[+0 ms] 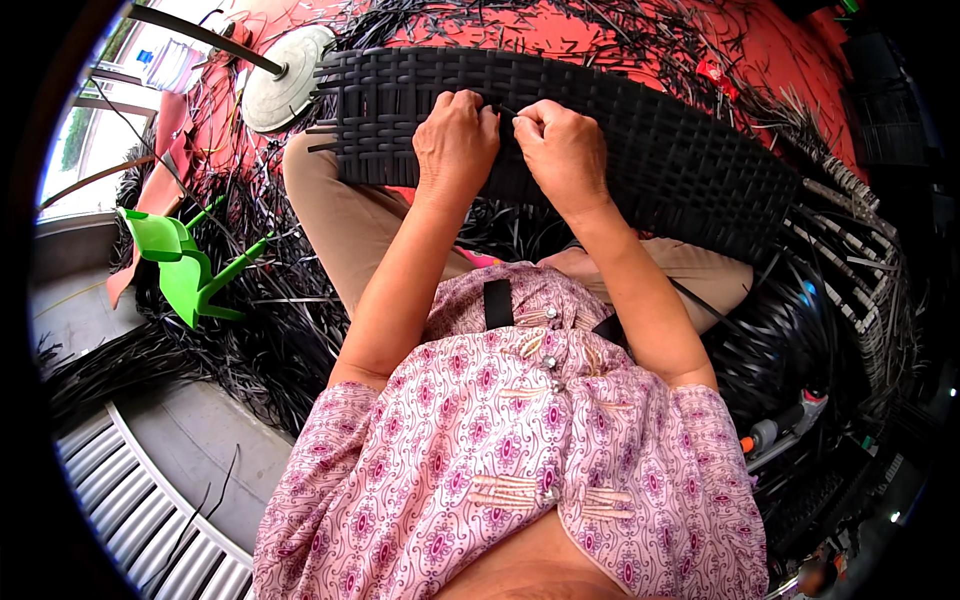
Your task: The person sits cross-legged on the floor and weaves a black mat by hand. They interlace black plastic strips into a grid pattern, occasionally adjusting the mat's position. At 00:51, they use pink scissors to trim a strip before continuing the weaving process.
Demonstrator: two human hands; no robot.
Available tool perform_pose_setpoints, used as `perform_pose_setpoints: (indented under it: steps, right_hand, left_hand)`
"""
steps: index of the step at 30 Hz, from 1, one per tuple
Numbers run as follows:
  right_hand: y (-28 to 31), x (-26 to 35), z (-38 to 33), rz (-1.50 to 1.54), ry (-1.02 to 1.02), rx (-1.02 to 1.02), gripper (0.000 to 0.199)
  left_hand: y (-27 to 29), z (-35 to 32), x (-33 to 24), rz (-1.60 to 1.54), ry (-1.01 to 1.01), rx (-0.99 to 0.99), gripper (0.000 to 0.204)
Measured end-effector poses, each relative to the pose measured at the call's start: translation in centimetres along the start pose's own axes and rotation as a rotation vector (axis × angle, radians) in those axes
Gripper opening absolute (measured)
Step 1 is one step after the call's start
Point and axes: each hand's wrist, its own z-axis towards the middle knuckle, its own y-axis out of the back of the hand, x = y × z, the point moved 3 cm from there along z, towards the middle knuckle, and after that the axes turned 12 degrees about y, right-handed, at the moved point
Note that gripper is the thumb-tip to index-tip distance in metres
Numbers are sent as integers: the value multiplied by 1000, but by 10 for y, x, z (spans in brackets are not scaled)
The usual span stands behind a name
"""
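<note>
A long curved panel of black woven strips lies across my lap, in front of my crossed legs. My left hand rests on its left half, fingers curled closed at the weave. Close to its right, my right hand is also closed, thumb and finger pinched together. A short length of thin black strip spans the small gap between the two hands, and both seem to grip it. The fingers hide most of this strip. Loose strip ends stick out at the panel's left edge.
Loose black strips lie in heaps on both sides and over the red floor. A round grey base with a pole stands far left. Nearer are a green dustpan and a white slatted surface. Hand tools lie at right.
</note>
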Motion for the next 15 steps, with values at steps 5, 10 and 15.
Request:
perform_pose_setpoints:
  steps: [5,10,15]
  right_hand:
    - [-7,7,7,-109,50,22,17]
    - [-15,5,11,-124,88,83,17]
    - [-18,-6,22,-25,78,168,20]
  left_hand:
    - [-1,-2,3,-87,-20,-11,15]
    - [-1,-3,3,-78,10,1,16]
    - [1,-4,2,-61,21,-1,21]
